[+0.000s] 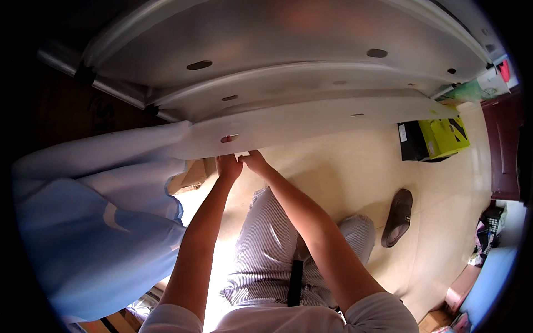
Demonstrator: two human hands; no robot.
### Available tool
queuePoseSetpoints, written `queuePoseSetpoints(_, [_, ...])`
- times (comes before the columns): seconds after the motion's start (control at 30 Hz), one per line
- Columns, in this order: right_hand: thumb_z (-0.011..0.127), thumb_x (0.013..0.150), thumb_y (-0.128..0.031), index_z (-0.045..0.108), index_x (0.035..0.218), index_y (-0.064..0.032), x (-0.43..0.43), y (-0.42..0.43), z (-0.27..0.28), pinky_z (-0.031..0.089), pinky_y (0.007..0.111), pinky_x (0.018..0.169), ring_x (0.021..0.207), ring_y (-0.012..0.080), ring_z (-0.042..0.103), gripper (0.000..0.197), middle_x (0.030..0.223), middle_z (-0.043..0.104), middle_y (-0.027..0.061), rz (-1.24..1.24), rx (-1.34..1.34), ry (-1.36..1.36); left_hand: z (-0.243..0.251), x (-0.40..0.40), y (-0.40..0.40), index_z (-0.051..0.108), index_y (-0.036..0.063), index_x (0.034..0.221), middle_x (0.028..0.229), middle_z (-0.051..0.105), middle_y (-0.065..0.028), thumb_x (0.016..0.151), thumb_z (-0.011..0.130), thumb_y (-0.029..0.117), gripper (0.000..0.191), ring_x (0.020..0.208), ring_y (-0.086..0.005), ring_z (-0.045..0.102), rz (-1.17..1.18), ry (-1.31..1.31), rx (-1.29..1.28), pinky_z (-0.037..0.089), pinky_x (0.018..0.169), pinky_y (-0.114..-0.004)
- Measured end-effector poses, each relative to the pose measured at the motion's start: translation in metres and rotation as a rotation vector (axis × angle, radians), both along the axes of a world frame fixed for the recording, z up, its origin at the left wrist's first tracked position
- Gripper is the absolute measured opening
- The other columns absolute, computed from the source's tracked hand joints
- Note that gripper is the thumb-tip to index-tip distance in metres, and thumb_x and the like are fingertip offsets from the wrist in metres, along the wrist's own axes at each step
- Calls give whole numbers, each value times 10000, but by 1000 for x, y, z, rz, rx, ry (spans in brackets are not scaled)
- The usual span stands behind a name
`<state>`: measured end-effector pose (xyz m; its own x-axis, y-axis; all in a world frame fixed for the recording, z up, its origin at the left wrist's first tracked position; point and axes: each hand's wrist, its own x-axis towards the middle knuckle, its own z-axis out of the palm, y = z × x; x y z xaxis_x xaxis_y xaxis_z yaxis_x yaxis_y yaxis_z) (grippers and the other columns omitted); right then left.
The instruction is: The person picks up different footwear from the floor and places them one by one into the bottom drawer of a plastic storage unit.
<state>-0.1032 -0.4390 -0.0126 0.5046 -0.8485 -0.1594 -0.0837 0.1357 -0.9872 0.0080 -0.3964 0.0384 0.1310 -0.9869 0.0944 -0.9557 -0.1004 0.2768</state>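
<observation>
My left hand [228,166] and my right hand [255,161] are close together, reaching to the lower edge of a translucent plastic sheet [291,125] with oval slots. The sheet's edge hides part of my fingers. A small white piece [242,155] shows between the two hands; which hand holds it I cannot tell. Above the hands, the translucent panel [283,45] spans a frame of metal tubes [120,93] with black joints. A blue and white cloth [116,216] hangs to the left of my left forearm.
A torn cardboard box [193,177] sits behind the cloth. On the tiled floor are a black and yellow-green box [445,137] and a dark slipper [397,217]. A dark red cabinet [504,145] and a blue item [489,283] stand at the right.
</observation>
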Motion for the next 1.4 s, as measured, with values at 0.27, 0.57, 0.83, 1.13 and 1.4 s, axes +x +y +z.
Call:
queuePoseSetpoints(0.27, [583,808,-51,290,1465,-66,-78,51,14,178,365,1155,1441,268,156,720,1534,229,164,-50,-97,24,18,-75,41,53,27,1495,1573,38,-135,766,611,122,922,1453,-311,39,-105,45,169,77,1172,-470])
queuePoseSetpoints(0.57, [447,912,-67,208,1487,-92,-161,101,46,305,348,1100,1392,289,290,624,1504,295,157,-114,-212,161,27,-152,61,120,53,1500,1580,34,-104,853,515,143,764,1456,-291,31,-298,-13,174,69,1177,-451])
queuePoseSetpoints(0.83, [380,999,-397,316,1445,-89,-260,149,66,349,319,1028,1235,228,463,545,1402,452,92,-665,598,-460,31,-265,93,222,45,1477,1531,225,-159,955,406,216,579,1431,-320,163,-535,410,179,126,1164,-455])
queuePoseSetpoints(1.13, [325,1012,-409,366,1413,-47,-389,215,114,228,372,1128,1362,230,315,542,1473,371,80,-715,414,-1290,37,-379,98,97,51,1497,1562,89,-168,1009,291,430,648,1441,-335,88,-526,578,513,133,1157,-412])
queuePoseSetpoints(1.4, [311,1015,-436,148,1505,-92,-442,274,133,102,364,1162,1445,186,99,621,1573,124,46,-1106,258,-764,65,-504,146,197,54,1491,1556,165,-134,1003,389,270,567,1447,-239,86,-781,1214,826,101,1158,-338])
